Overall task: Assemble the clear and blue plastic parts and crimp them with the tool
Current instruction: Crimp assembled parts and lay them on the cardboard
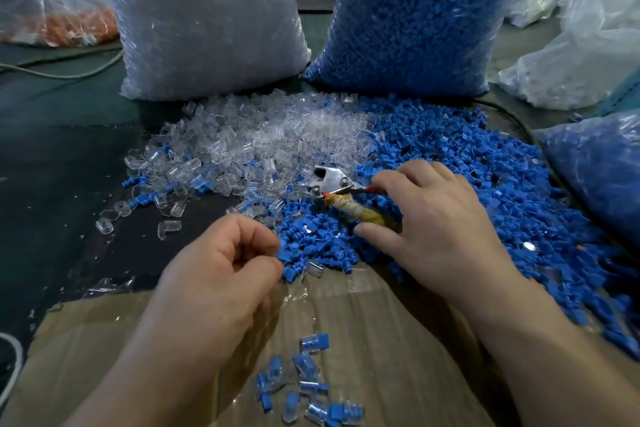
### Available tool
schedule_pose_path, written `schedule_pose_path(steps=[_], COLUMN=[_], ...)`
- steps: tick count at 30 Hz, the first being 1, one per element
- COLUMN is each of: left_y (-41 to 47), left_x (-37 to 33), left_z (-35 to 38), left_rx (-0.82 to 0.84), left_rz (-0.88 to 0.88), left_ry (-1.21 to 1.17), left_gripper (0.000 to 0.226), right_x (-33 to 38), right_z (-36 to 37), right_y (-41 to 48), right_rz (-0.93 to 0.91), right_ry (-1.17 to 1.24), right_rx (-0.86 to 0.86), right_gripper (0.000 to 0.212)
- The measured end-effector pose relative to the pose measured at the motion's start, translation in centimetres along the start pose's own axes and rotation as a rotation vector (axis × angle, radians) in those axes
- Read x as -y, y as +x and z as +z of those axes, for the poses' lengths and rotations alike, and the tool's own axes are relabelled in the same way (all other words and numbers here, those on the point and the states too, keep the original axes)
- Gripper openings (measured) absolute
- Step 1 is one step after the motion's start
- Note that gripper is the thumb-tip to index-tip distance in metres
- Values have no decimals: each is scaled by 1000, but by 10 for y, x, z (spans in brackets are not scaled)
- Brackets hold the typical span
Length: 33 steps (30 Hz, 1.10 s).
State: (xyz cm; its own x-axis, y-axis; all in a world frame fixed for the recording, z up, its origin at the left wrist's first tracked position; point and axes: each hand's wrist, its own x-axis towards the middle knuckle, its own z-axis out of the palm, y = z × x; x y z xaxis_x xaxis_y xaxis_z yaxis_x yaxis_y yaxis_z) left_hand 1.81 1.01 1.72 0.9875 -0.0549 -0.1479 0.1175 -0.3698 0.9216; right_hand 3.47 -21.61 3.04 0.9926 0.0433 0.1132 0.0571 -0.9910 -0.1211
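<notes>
Right hand (440,225) grasping tool (332,182) on blue pile (485,166), left hand (221,263) curled at pile edge (grip: cannot tell)

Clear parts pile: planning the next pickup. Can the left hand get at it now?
Probably yes. Only loose parts lie between the left hand and the clear parts pile; the right hand, gripping the tool, is off to the right, not across that path.

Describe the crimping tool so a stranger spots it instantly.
Find the tall bag of blue parts. Before it, where clear pile meets blue pile, the right hand grips the crimping tool. It alone has a silver head and yellowish wrapped handle.
</notes>
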Motion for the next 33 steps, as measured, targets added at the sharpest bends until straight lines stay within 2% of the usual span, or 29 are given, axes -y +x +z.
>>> schedule_pose_path(steps=[3,6,9,11,15,18,21,24,27,28,30,33], left_y=[-2,-6,-10,-12,-16,-14,-11,-10,-10,-11,-10,-6], left_x=[-1,-1,-1,-2,-8,-10,-9,-4,-1,-1,0,0], left_z=[3,6,8,8,6,1,-3,-8,-11,-13,-16,-22], left_rx=[-27,-46,-67,-83,-77,-60,153,212,220,214,171,156], left_rz=[21,57,162,231,283,159,4,49,265,344,436,350], left_ry=[1,59,121,133,86,21,-98,-153,-34,62,244,250], left_gripper=[35,31,26,22,3,40,56,56,45,39,30,31], right_x=[3,25,49,53,53,54,57,64,62,59,56,52], right_z=[-2,-9,-6,-2,-5,-6,-7,-9,-10,-12,-13,-12], right_y=[-5,-20,-31,-32,-33,-33,-34,-39,-41,-40,-39,-37], right_rz=[-25,-177,-373,-418,-400,-430,-471,-362,-40,30,42,-11], right_ry=[25,193,183,162,235,268,288,451,960,1048,950,775], right_rx=[-66,-200,-173,-177,-181,-181,-175,-127,135,224,273,197], right_gripper=[56,40,23,13,21,25,26,25,22,22,26,24])
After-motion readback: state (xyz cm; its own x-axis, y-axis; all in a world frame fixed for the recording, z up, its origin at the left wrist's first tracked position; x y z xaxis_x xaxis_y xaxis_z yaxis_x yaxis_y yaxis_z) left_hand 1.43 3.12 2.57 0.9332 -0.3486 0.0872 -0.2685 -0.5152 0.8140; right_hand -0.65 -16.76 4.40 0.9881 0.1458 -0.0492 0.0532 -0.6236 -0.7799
